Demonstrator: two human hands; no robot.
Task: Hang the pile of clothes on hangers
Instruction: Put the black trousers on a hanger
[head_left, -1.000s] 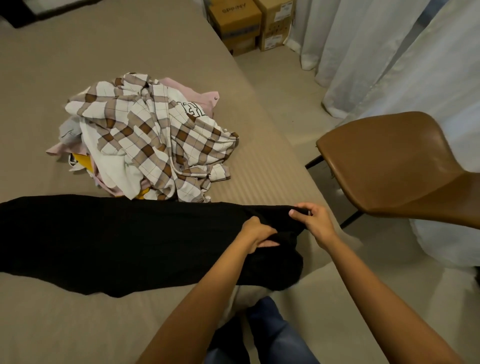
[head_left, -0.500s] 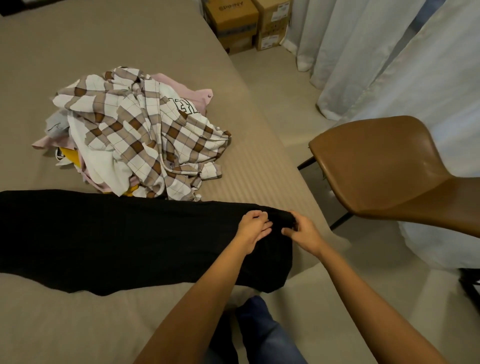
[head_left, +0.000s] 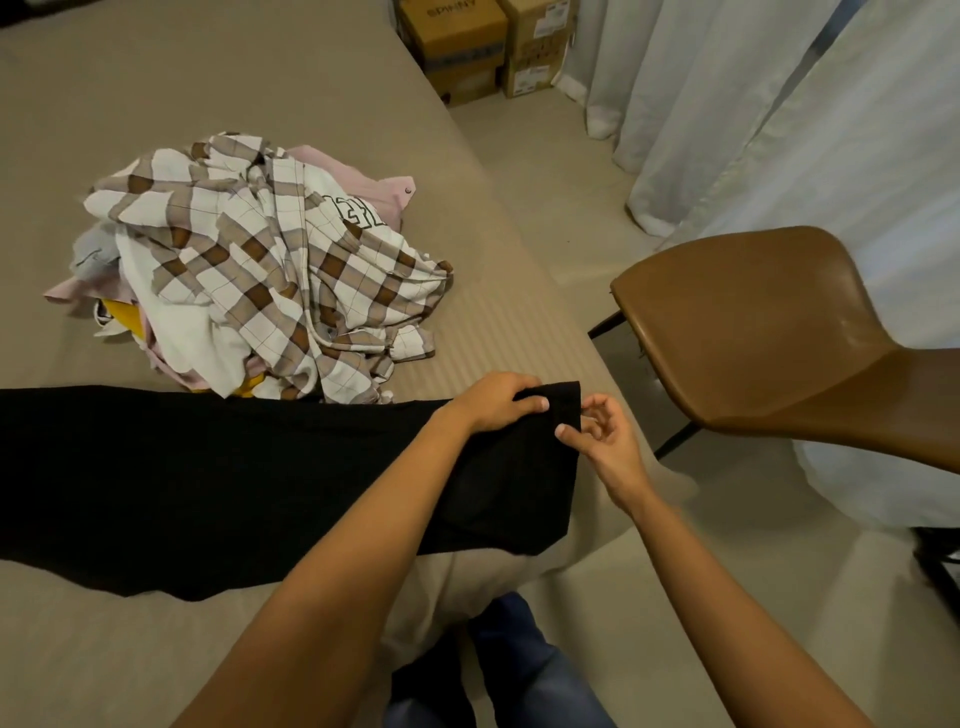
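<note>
Since 1 sec ago the right end of the black garment (head_left: 234, 483) has gone from bunched to flat w/ a straight edge, and both my hands sit on that end now. My L hand (head_left: 493, 402) is clamped on the garment's upper right corner, fingers curled over the fabric, thumb on top. My R hand (head_left: 605, 441) is just beside the edge: thumb on the black cloth, other fingers loosely curled next to it; can't tell if it truly pinches.

The garment lies as a long dark band across the frame's middle, from left edge to centre-right, on a beige bed (head_left: 260, 78). Pile of clothes (head_left: 171, 322) sits upper left of centre, w/ a brown-and-white plaid shirt (head_left: 270, 270) on top, its lower edge touching the garment.

Brown chair (head_left: 753, 332) at right, off the bed. Cardboard boxes (head_left: 457, 47) at top centre, white curtains (head_left: 727, 104) at upper right. My jeans-clad leg (head_left: 519, 670) shows at bottom centre.
</note>
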